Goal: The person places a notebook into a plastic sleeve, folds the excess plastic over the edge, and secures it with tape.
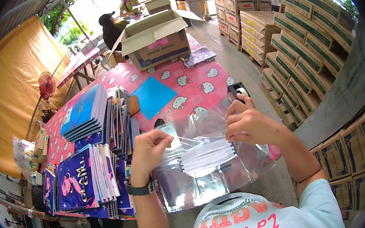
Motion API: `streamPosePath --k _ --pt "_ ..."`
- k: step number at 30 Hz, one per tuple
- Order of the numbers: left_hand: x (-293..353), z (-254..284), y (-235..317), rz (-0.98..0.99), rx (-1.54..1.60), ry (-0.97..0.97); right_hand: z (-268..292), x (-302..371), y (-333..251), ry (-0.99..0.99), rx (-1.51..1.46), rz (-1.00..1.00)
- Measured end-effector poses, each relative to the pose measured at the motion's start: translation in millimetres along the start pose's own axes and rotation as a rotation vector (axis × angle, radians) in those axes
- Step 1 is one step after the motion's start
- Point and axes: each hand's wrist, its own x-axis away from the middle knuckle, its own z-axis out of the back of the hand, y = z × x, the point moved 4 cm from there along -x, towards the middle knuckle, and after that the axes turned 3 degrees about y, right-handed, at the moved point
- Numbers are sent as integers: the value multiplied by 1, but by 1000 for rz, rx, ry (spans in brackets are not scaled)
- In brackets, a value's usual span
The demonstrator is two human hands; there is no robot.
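A clear plastic sheet (208,191) lies spread in front of me, its surface creased and shiny. On it rests a stack of spiral notebooks (208,158), white page edges showing between dark bindings. My left hand (152,149), with a dark watch at the wrist, is closed in a pinch at the sheet's left side. Across the stack, my right hand (249,124) has bent fingers closed at the sheet's right edge. Just beyond its raised index finger stands a black tape dispenser (238,91) with a pale roll.
Piles of spiral notebooks (76,178) crowd the table's left side. A blue sheet (153,97) lies mid-table on the pink cloth (205,73). Farther back stands an open carton (160,49). Stacked cartons (304,47) line the right. A fan (47,85) and people are beyond.
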Motion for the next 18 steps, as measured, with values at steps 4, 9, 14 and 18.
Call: streamPosePath --k 4,9,14,18 --pt "-3 0 14 -27 -83 47 0 5 4 84 -302 117" --pt "9 -14 -39 112 664 199 -75 72 68 438 -933 -468" --pt "54 -75 -100 245 1071 26 -139 58 24 431 -1248 -597" --pt "45 -109 -60 218 690 -67 -140 75 44 547 -1373 -563"
